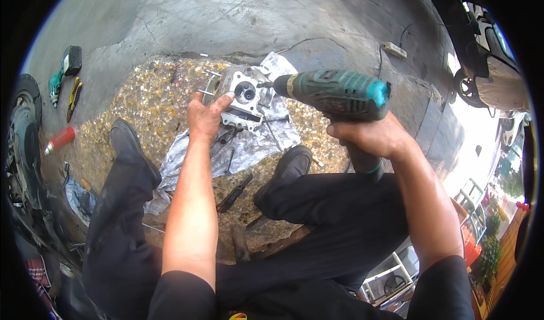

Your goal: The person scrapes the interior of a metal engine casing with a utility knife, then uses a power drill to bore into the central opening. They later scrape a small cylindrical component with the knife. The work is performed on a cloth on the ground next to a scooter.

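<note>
My left hand (208, 115) grips a silver metal engine cylinder head (237, 83) by its left side, thumb on its face, above a dirty crumpled cloth (198, 156). My right hand (368, 136) is wrapped round the handle of a teal cordless drill (331, 93), held level with its chuck pointing left at the part, close to its round recess. Whether the tip touches the metal I cannot tell. Several long bolts (270, 132) and a small dark cylindrical piece (223, 139) lie on the cloth below the part.
At left are a second teal drill (55, 88), pliers (73, 99), a red spray can (59, 141) and a motorcycle (25, 139). A black-handled tool (232, 195) lies between my feet. A power strip (394, 50) is at upper right; a scooter (476, 82) stands at far right.
</note>
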Demonstrator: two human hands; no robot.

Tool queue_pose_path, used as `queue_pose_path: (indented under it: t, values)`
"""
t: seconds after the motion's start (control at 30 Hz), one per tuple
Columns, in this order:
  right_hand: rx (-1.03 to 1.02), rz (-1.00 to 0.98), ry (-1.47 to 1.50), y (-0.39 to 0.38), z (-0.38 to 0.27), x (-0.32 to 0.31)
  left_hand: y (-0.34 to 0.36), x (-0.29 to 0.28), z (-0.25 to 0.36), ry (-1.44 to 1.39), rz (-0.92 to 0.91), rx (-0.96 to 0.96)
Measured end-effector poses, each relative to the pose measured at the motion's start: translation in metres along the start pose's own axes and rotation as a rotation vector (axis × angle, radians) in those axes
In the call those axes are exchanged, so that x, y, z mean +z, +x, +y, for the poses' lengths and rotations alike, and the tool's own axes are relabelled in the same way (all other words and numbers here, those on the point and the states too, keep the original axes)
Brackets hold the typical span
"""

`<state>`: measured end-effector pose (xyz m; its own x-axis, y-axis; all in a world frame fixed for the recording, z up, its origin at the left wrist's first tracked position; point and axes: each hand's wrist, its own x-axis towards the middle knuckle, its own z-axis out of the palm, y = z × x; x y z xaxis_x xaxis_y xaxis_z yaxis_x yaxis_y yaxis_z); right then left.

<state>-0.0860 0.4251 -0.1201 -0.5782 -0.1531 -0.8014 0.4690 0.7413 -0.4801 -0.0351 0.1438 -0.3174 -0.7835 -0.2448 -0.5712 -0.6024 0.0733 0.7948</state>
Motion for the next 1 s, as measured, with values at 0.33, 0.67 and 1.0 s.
queue_pose_path:
  t: [0.33, 0.67, 1.0]
  values:
    - [0.075, 0.058, 0.519, -0.024, 0.032, 0.027, -0.017, 0.006, 0.023, 0.277, 0.025, 0.09]
    - [-0.213, -0.024, 0.224, -0.006, 0.024, 0.03, -0.037, -0.015, 0.075, 0.118, -0.048, 0.195]
    - [-0.097, -0.071, 0.245, 0.042, 0.055, 0.05, 0.004, 0.006, 0.024, 0.246, -0.072, 0.047]
